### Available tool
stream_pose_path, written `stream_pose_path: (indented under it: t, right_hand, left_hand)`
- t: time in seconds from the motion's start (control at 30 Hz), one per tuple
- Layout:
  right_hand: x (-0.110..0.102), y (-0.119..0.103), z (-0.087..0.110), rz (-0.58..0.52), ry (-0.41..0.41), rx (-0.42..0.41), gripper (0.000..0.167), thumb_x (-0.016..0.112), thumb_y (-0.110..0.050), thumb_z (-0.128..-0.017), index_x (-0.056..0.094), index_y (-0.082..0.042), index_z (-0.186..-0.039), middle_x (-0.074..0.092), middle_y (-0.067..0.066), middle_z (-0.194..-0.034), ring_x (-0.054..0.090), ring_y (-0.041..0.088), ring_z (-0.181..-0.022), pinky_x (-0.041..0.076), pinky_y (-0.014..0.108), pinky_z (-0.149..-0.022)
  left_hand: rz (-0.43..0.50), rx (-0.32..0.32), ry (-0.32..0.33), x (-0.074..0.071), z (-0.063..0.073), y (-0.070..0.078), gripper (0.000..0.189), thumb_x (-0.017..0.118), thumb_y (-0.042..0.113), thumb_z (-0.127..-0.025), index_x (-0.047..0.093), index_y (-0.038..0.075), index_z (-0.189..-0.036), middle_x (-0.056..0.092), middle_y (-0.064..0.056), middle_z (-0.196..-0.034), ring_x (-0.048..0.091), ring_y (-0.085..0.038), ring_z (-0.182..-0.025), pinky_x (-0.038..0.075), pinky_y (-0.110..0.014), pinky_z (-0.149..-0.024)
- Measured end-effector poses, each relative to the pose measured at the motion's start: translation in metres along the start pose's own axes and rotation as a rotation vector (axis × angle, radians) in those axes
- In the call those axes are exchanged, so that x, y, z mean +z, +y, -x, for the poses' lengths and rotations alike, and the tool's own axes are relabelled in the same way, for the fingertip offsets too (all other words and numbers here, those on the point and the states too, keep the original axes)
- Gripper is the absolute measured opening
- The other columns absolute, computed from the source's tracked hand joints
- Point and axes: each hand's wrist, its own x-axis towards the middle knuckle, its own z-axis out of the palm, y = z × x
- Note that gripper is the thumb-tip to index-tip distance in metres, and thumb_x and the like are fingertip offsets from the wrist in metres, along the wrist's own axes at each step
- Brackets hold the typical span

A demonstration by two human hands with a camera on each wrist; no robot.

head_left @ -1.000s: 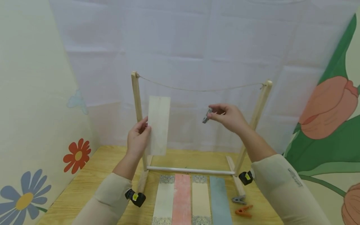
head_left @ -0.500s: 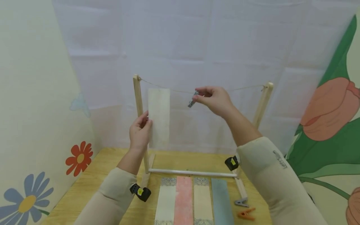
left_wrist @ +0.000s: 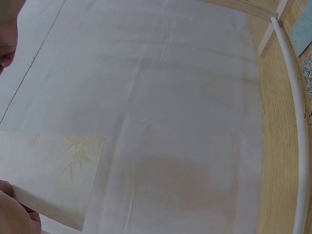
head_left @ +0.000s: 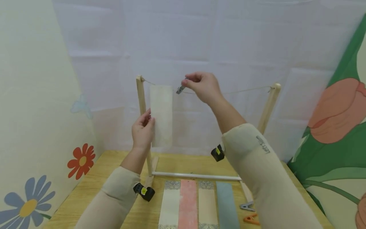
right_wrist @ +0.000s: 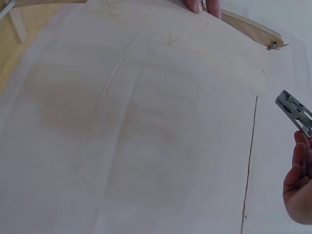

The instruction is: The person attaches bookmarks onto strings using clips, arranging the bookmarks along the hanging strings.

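Observation:
My left hand (head_left: 143,130) pinches the left edge of a cream paper strip (head_left: 161,116), which hangs upright. Its top end overlaps the string (head_left: 243,91) near the left post. A faint bamboo leaf print shows on the paper strip (left_wrist: 58,165) in the left wrist view. Between thumb and fingers my right hand (head_left: 203,86) holds a grey clothespin (head_left: 180,88), just right of the strip's top corner and apart from it. The right wrist view shows the clothespin (right_wrist: 295,111) pointing towards the strip's top end.
A wooden frame with left post (head_left: 140,95), right post (head_left: 268,108) and white crossbar (head_left: 197,175) stands on the table. Before it lie several strips, including a pink strip (head_left: 187,203) and a blue strip (head_left: 227,205). A grey clothespin (head_left: 247,206) and an orange clothespin (head_left: 251,219) lie at right.
My right hand has carried the clothespin left and up, from near the right post to beside the strip's top. My left hand has raised the strip slightly, to the string's height.

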Motion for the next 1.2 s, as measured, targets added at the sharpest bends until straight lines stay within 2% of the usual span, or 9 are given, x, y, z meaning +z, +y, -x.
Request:
stream_pose_path:
  t: [0.23, 0.5, 0.83, 1.2]
  right_hand:
    - [0.011, -0.014, -0.018, 0.013, 0.052, -0.013, 0.031, 0.072, -0.032, -0.089, 0.074, -0.011, -0.111, 0.074, 0.005, -0.108, 0.064, 0.012, -0.1, 0.05, 0.024, -0.088]
    - [0.024, -0.027, -0.031, 0.059, 0.049, 0.01, 0.029, 0.07, -0.036, -0.089, 0.074, -0.014, -0.107, 0.074, 0.0, -0.107, 0.061, 0.01, -0.103, 0.048, 0.026, -0.092]
    - [0.028, -0.03, -0.036, 0.109, -0.002, 0.068, 0.03, 0.068, -0.039, -0.09, 0.074, -0.015, -0.108, 0.071, -0.001, -0.111, 0.061, 0.012, -0.105, 0.049, 0.029, -0.093]
    - [0.03, -0.027, -0.035, 0.136, -0.028, 0.07, 0.03, 0.066, -0.038, -0.092, 0.073, -0.015, -0.109, 0.071, 0.0, -0.113, 0.06, 0.014, -0.108, 0.049, 0.03, -0.096]
  left_hand:
    - [0.001, 0.014, 0.011, 0.002, 0.0, 0.0, 0.037, 0.058, 0.0, -0.093, 0.062, 0.003, -0.13, 0.057, 0.006, -0.096, 0.049, -0.004, -0.092, 0.043, -0.007, -0.076]
    - [0.006, 0.017, 0.008, 0.005, 0.004, 0.0, 0.036, 0.059, 0.0, -0.093, 0.063, 0.002, -0.129, 0.059, 0.004, -0.097, 0.049, -0.005, -0.092, 0.043, -0.008, -0.076]
    - [0.014, 0.019, -0.02, 0.007, 0.009, 0.005, 0.036, 0.058, -0.001, -0.093, 0.062, 0.002, -0.129, 0.058, 0.003, -0.098, 0.049, -0.006, -0.093, 0.043, -0.008, -0.075]
    - [0.008, 0.002, -0.011, 0.009, 0.011, 0.001, 0.036, 0.058, -0.002, -0.093, 0.062, 0.001, -0.129, 0.058, 0.0, -0.1, 0.049, -0.006, -0.094, 0.043, -0.008, -0.077]
